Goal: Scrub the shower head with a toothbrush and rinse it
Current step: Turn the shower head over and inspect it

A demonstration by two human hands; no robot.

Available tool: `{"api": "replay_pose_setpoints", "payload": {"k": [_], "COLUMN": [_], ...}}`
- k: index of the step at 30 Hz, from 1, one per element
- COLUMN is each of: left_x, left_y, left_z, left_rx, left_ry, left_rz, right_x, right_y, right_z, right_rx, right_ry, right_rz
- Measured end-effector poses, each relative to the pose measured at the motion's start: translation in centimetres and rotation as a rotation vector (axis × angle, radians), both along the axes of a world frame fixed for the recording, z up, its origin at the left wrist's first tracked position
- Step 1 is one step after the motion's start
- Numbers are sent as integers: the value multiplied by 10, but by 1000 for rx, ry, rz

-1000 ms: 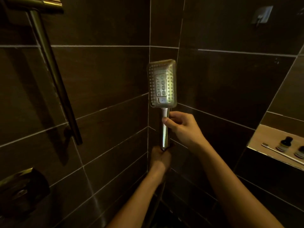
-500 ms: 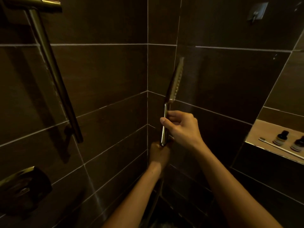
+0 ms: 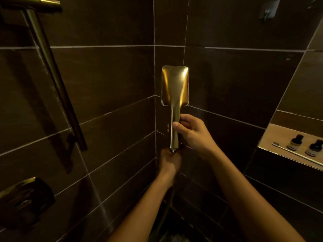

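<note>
Head view: the shower head (image 3: pixel 175 85) stands upright in the tiled corner, its smooth back toward the camera and its nozzle face turned away. The right hand (image 3: pixel 194 135) wraps its fingers (image 3: pixel 176 125) around the handle; the left hand (image 3: pixel 170 160) closes around the handle's base where the hose joins. The toothbrush (image 3: pixel 297 154) lies untouched in the wall niche (image 3: pixel 272 133), beside two small bottles (image 3: pixel 295 142), well apart from both hands. No water is visible. Scrubbing seems not yet begun; picking up the brush, scrubbing and rinsing all remain.

The brass shower head (image 3: pixel 175 84) stands upright, smooth back facing the camera; the white toothbrush (image 3: pixel 297 154) lies in the niche.
</note>
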State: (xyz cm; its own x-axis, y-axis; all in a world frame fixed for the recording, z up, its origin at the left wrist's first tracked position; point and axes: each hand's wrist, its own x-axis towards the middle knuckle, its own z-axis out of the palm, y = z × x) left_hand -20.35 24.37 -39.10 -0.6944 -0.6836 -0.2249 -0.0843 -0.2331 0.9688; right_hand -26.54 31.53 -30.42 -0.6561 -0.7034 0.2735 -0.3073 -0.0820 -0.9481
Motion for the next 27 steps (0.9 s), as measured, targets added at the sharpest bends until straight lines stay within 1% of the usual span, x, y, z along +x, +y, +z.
{"api": "replay_pose_setpoints", "payload": {"k": [1, 2, 4, 5, 7, 9, 11, 13, 16, 18, 21, 27], "left_x": [0, 0, 2, 3, 5, 4, 3, 1, -1, -1, 3, 3], "left_y": [1, 2, 4, 5, 6, 10, 14, 17, 14, 11, 13, 15], "left_z": [2, 2, 3, 3, 1, -1, -5, -6, -5, -8, -11, -8], "left_rx": [-14, -49, -110, -127, -141, -124, -88, -56, -37, -36, 25, 20], "left_ry": [-16, -34, -37, -32, -14, 1, 13, 35, 21, -24, 9, 43], "left_rz": [21, 35, 29, 18, 0, -9, -3, 6, 32, 23, -2, -14], "right_x": [1, 4, 8, 10, 12, 12, 11, 8, 3, 1, -4, -1], "right_y": [-1, -2, -3, -2, -2, 0, 2, 4, 10, 13, 14, 15], "right_z": [-1, -1, -1, 0, 4, 7, 8, 6, 1, 0, -8, -13], "right_rx": [15, 46, 109, 129, 177, 228, 229, 192, 88, 5, -113, -231], "right_ry": [30, 106, 297, 360, 372, 332, 289, 221, 43, -61, -212, -379], "right_rz": [-13, -71, -251, -310, -325, -283, -157, 11, 152, 214, 278, 326]}}
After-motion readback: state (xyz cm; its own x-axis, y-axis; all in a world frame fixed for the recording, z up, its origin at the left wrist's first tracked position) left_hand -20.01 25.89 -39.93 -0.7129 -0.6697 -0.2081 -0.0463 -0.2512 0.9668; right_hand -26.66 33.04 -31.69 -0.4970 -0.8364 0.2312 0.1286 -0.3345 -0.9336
